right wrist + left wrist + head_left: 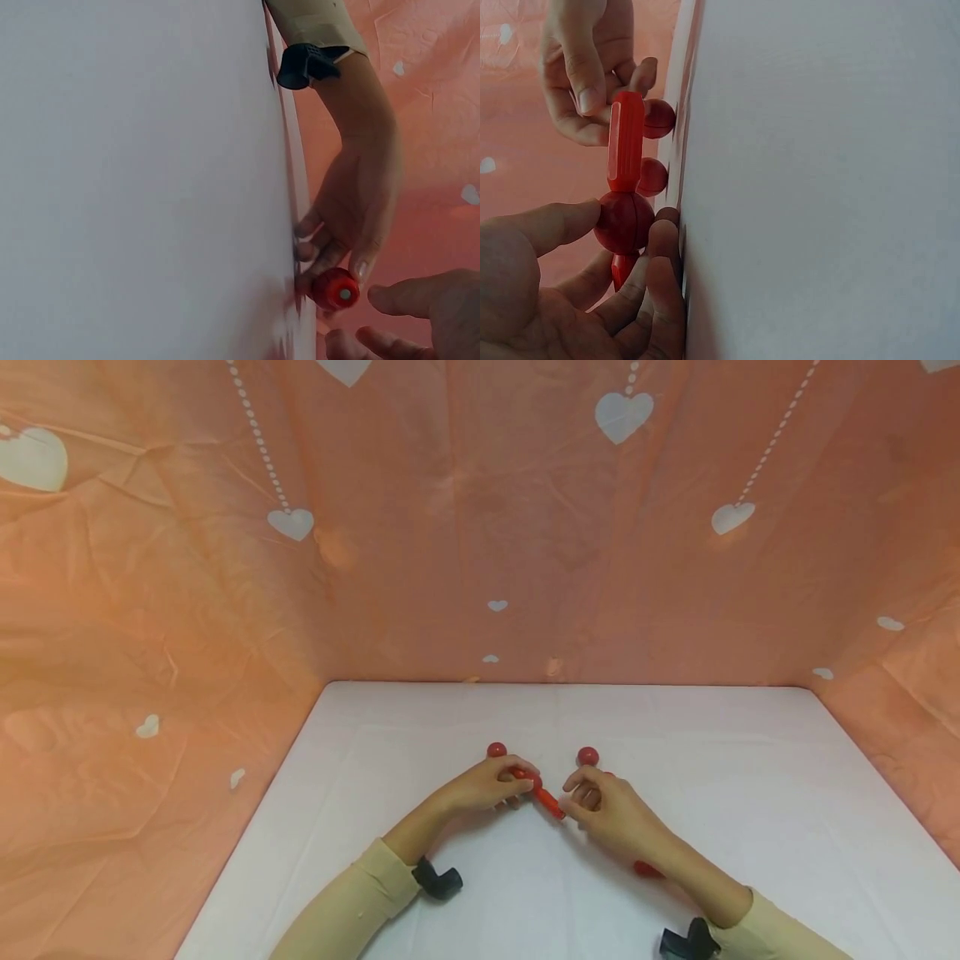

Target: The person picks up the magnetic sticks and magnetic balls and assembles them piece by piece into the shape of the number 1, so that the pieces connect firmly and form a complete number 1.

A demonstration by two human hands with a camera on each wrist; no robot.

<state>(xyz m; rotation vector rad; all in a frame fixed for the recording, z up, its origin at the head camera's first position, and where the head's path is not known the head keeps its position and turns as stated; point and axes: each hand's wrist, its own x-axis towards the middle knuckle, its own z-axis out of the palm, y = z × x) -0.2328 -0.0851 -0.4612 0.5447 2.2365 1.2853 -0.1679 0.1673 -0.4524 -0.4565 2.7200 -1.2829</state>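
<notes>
My left hand (pixel 487 785) pinches a red ball (pixel 622 221) between thumb and fingers. A ridged red rod (pixel 626 142) sticks out from one side of the ball, and part of a second red rod (pixel 622 271) shows on the other side among the fingers. In the right wrist view, a small pale dot marks the free end of the joined rod (pixel 345 294). Beside that end is my right hand (pixel 618 814), its fingers loosely bent with nothing between them. Two more red balls lie farther back, one (pixel 497 749) behind the left hand and one (pixel 588 756) behind the right.
Under the right forearm a red piece (pixel 648 869) lies partly hidden on the white table (pixel 750 777). Another red bit (pixel 609 774) peeks out behind the right hand. An orange sheet with white hearts (pixel 525 527) hangs around the table's back and sides.
</notes>
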